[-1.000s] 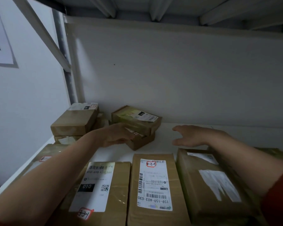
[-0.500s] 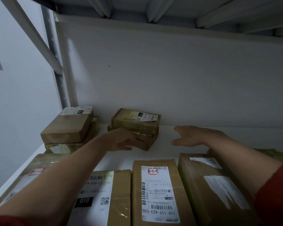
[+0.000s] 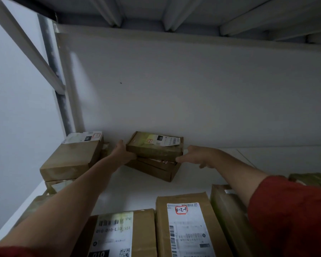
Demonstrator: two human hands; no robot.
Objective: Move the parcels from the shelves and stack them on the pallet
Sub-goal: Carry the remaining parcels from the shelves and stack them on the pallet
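Stretching both arms to the back of the shelf (image 3: 137, 188). Grasping the top box (image 3: 154, 150) at its left end with the left hand (image 3: 123, 154), thumb up along the side and fingers curled under the front edge. Touching the right front corner of the same box with a fingertip of the right hand (image 3: 197, 155); cannot tell whether grasping there or only touching. Resting flat on the lower box (image 3: 156, 170), a little turned against it, label upward, close to the back panel (image 3: 193, 99). Just to the left, a stack (image 3: 72, 160) of bigger boxes, also with a label on top. Nearer to the camera, three front boxes (image 3: 185, 227) side by side below the forearms, two with white labels plainly upward. On the right arm, a red sleeve (image 3: 289, 216).
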